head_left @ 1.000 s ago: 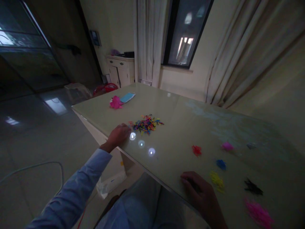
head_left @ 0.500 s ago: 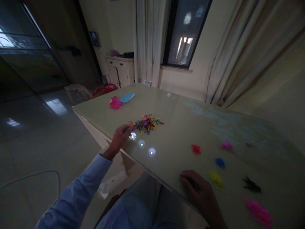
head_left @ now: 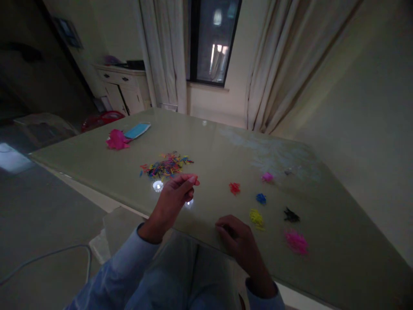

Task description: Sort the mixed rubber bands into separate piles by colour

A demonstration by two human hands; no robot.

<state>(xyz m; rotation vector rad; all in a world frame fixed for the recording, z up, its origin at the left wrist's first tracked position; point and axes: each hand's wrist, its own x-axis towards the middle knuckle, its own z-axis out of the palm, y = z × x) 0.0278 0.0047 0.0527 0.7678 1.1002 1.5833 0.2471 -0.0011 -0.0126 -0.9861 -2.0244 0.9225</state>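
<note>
And the left hand [head_left: 174,199] has swung from the left edge of the mixed pile [head_left: 167,165] to its near right side, fingertips pinched on a small red piece [head_left: 197,182]! Right of the pile sits the red heap [head_left: 235,188]; farther right, the blue heap [head_left: 261,198], yellow heap [head_left: 257,218] and black heap [head_left: 291,215]. The right hand [head_left: 238,237], nearer the person than the pile and to its right, curls at the surface [head_left: 206,146]; whether it grips anything, I can't tell. Beyond the pile, leftward: a blue mask [head_left: 138,130].
</note>
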